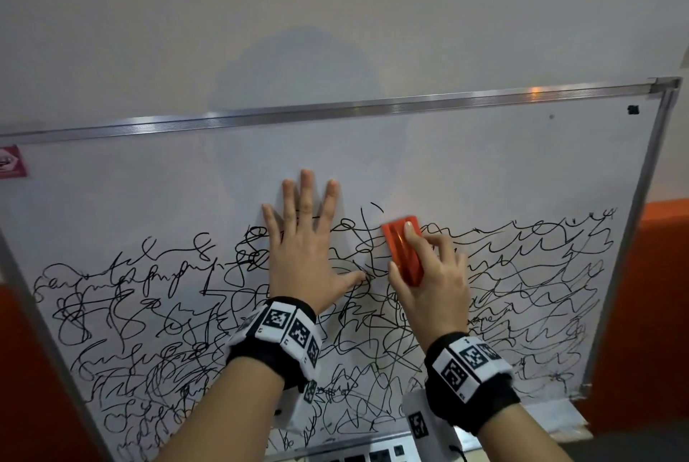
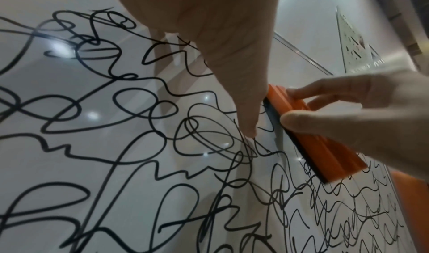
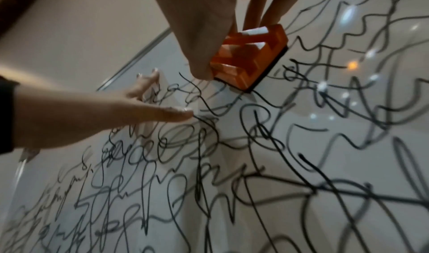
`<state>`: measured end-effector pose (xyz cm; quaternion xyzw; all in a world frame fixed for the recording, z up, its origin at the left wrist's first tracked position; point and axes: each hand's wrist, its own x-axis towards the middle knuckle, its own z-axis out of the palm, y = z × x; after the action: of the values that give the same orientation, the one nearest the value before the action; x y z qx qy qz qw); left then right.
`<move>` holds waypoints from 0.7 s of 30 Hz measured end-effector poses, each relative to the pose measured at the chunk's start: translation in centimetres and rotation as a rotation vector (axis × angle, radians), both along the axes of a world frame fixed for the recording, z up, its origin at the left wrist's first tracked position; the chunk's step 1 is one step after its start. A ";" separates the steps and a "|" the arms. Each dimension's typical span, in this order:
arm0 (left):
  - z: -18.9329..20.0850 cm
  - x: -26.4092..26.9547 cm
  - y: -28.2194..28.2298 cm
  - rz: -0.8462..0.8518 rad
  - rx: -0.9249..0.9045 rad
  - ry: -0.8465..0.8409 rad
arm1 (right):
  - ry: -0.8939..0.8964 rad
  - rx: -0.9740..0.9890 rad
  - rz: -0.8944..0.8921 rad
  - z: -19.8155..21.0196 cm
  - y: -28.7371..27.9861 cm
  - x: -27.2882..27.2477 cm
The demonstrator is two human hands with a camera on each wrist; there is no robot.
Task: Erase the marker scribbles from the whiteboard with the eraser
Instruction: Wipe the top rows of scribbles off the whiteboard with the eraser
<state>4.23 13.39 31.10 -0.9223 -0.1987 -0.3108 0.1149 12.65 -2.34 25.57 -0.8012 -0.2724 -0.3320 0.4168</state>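
A whiteboard [image 1: 484,171] in a metal frame has black marker scribbles [image 1: 179,342] across its lower half, while its upper band is white. My left hand [image 1: 309,249] lies flat on the board with fingers spread, pressing on the scribbles near the middle. Just to its right, my right hand [image 1: 425,275] grips an orange eraser [image 1: 400,249] between thumb and fingers, its dark felt side against the board at the top edge of the scribbles. The eraser [image 2: 311,134] shows beside my left thumb in the left wrist view, and end-on as eraser [image 3: 250,58] in the right wrist view.
A small black magnet [image 1: 632,110] sits near the board's top right corner. A pink sticker [image 1: 13,162] is at the left edge. The marker tray [image 1: 358,452] runs along the bottom. Orange wall panels [image 1: 660,275] flank the board.
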 end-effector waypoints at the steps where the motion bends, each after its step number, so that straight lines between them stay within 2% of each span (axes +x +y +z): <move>1: -0.1 0.0 0.1 -0.001 0.011 -0.009 | 0.001 -0.001 0.007 -0.5 -0.1 -0.2; 6: -0.4 0.0 0.3 0.002 0.036 -0.025 | -0.003 0.080 0.001 1.5 0.7 0.2; 12: -0.8 0.2 0.6 -0.012 0.047 -0.047 | -0.002 -0.024 0.029 -0.6 -1.0 -0.4; 17: -0.8 0.7 0.3 0.014 -0.006 -0.020 | -0.014 -0.018 0.054 2.1 0.1 0.5; 21: -0.6 0.6 -0.2 0.024 -0.035 -0.006 | -0.069 -0.104 0.070 0.6 -0.6 0.9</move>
<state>4.88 13.20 30.49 -0.9208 -0.2155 -0.3086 0.1019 13.58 -2.97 26.20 -0.7999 -0.3311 -0.3300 0.3763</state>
